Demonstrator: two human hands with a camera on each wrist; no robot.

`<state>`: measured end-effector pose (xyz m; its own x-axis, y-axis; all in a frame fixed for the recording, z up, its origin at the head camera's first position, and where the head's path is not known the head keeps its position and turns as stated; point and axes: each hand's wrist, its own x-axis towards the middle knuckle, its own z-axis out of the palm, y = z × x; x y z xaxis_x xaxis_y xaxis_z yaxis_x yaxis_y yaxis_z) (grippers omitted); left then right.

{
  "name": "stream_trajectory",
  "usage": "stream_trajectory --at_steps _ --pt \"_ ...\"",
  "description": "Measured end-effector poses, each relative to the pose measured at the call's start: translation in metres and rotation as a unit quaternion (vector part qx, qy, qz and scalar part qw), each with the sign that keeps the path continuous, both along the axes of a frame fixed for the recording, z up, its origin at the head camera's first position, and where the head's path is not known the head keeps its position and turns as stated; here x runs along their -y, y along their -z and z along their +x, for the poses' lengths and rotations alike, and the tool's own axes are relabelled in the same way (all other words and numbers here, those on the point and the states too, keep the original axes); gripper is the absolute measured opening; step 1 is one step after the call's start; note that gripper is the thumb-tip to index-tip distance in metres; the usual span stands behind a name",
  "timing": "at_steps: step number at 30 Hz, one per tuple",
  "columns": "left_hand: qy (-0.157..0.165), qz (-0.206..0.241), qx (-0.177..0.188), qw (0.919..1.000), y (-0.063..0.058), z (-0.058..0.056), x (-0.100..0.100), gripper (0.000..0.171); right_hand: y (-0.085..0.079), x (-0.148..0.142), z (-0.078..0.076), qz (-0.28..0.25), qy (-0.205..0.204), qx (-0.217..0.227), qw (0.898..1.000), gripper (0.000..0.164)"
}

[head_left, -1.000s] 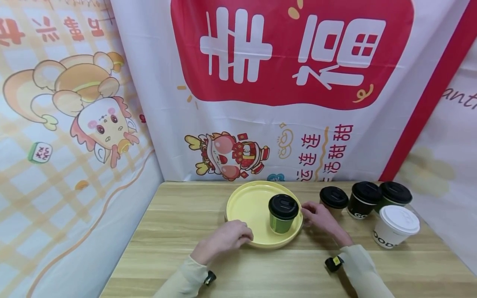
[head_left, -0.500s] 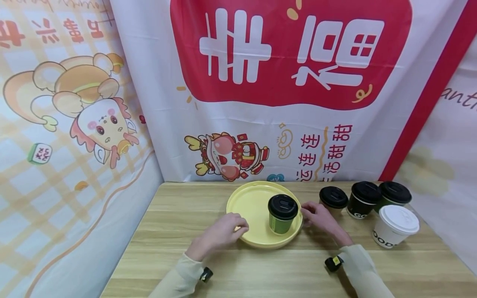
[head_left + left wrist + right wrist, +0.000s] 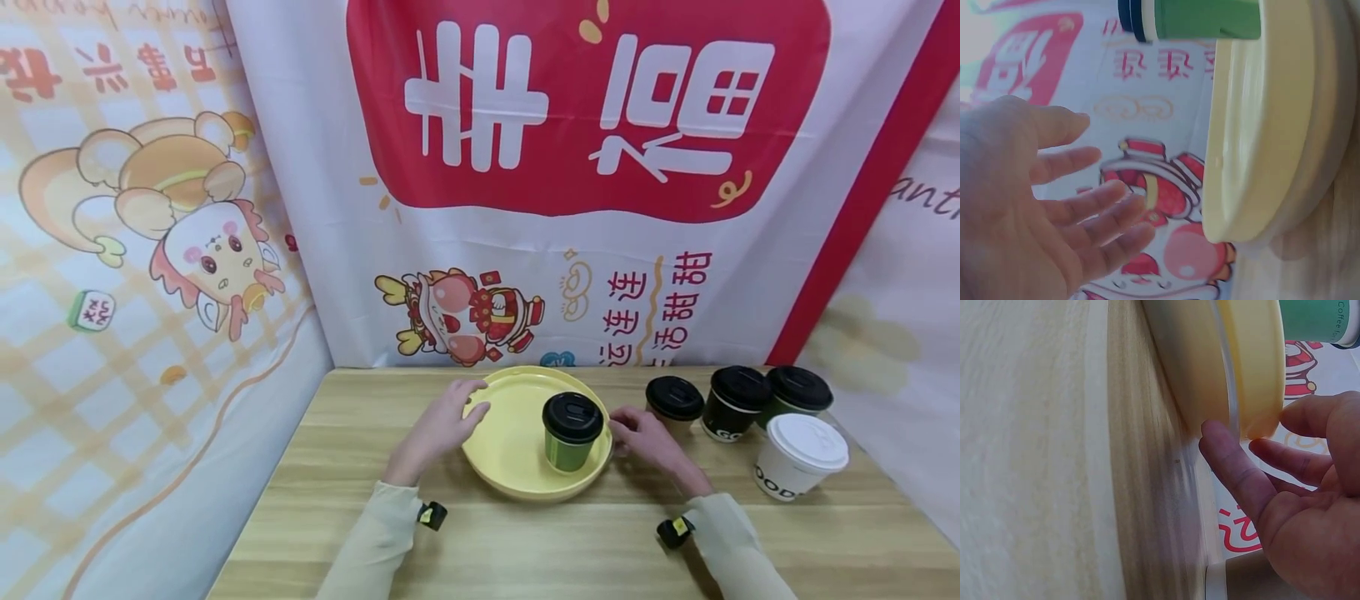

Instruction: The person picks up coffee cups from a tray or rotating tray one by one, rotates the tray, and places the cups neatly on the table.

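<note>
A round yellow tray (image 3: 510,437) with a raised rim rests on the wooden table. On its right side stands a green paper cup (image 3: 567,452) with a black lid. My left hand (image 3: 433,432) is over the tray's left rim, fingers spread; the left wrist view shows the palm (image 3: 1029,212) holding nothing, with a gap to the tray. At the right rim my right hand (image 3: 648,442) pinches the tray; in the right wrist view the thumb (image 3: 1310,415) is at the rim's top and fingertips lie against the outer wall.
Right of the tray stand a black-lidded brown cup (image 3: 673,400), a black cup (image 3: 733,404), a dark green cup (image 3: 797,392) and a white-lidded white cup (image 3: 798,457). A printed cloth (image 3: 577,250) hangs behind the table (image 3: 555,550).
My left hand has left the tray's front-left rim and moved up and away along the left side, its fingers spreading. The right hand, tray and cups stay in place.
</note>
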<state>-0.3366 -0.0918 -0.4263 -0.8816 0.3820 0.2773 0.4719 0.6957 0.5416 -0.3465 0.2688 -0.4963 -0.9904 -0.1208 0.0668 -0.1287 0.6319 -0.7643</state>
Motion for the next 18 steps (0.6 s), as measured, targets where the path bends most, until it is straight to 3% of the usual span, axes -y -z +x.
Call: stream_trajectory --at_steps 6,18 --pt "-0.034 0.018 0.037 0.9986 0.015 -0.016 0.008 0.041 0.0 0.001 0.001 -0.011 -0.003 0.009 1.0 0.027" --pt "-0.07 0.032 0.054 0.9955 0.041 -0.028 0.018 0.043 0.003 -0.001 -0.001 -0.018 0.003 0.017 1.0 0.03"
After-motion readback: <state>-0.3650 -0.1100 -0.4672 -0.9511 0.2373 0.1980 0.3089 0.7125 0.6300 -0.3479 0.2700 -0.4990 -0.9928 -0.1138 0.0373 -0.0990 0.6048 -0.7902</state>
